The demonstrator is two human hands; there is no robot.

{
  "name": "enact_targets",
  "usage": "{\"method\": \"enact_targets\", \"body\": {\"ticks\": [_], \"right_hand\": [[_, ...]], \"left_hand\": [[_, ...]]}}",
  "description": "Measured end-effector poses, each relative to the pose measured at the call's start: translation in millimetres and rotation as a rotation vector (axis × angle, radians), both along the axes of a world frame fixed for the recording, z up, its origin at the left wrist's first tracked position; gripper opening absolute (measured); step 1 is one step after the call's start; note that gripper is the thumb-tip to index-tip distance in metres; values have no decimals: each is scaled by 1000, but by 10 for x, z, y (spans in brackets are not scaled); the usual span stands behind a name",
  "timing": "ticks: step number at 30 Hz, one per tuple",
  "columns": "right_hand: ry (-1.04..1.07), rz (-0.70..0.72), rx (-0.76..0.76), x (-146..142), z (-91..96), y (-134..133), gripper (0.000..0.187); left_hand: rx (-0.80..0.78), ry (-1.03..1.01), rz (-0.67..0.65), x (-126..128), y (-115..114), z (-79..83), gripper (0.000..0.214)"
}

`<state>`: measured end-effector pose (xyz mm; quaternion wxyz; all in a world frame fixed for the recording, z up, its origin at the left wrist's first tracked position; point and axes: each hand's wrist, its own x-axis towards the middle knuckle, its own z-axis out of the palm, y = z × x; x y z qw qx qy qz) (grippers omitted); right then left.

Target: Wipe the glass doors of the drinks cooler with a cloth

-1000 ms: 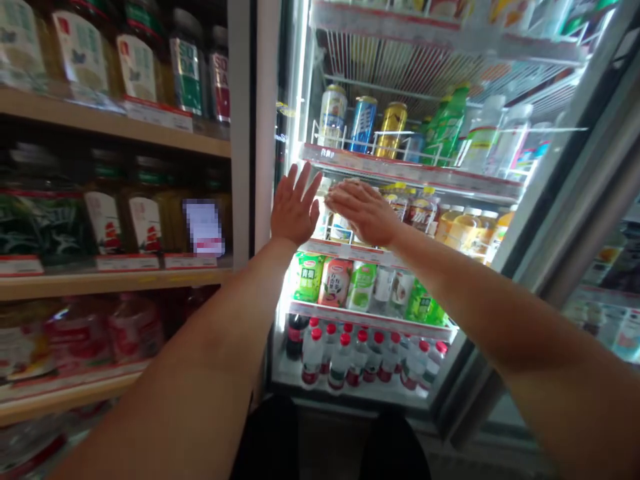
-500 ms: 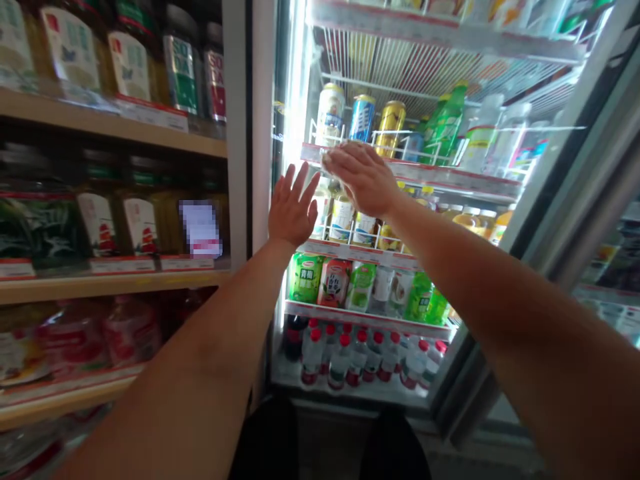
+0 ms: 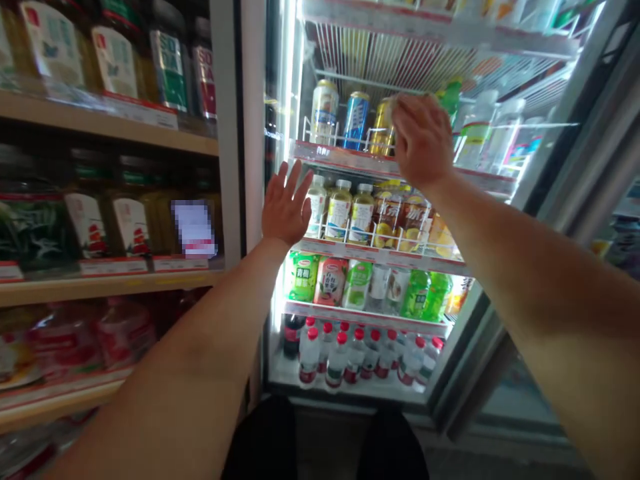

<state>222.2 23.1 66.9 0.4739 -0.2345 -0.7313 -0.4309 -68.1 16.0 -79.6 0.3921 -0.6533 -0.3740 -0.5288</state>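
My left hand (image 3: 285, 208) is raised at the left side of a lit drinks fridge (image 3: 395, 160), fingers spread and palm toward the glass door (image 3: 274, 153). My right hand (image 3: 424, 141) is up in front of the can shelf, covering part of a gold can (image 3: 383, 128). Its fingers are bent and close together. Whether something is under them is hidden. Left of it stand a blue can (image 3: 356, 121) and a white can (image 3: 325, 110). Below are small juice bottles (image 3: 339, 210) and brown tea bottles (image 3: 387, 212).
On the left, a wooden shelf unit (image 3: 110, 280) holds large drink bottles (image 3: 135, 220). Lower in the fridge stand green packs (image 3: 301, 277) and several red-capped bottles (image 3: 336, 360). A metal door frame (image 3: 475, 373) runs diagonally at right. My dark-clad legs (image 3: 263, 440) are at the bottom.
My right hand has swept right and slightly up, from beside my left hand to in front of the gold can, and its fingers are more bent. My left hand stays nearly in place.
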Motion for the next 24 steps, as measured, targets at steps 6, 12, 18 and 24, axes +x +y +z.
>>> {"method": "enact_targets", "body": {"ticks": [6, 12, 18, 24], "right_hand": [[12, -102, 31, 292, -146, -103, 52], [-221, -194, 9, 678, -269, -281, 49], [241, -221, 72, 829, -439, -196, 50], [-347, -263, -30, 834, -497, -263, 54]], "left_hand": [[-13, -3, -18, -7, 2, -7, 54], [-16, 16, -20, -23, 9, -8, 55], [-75, -22, -110, -4, -10, 22, 57], [-55, -14, -68, -7, -4, 22, 57]]}}
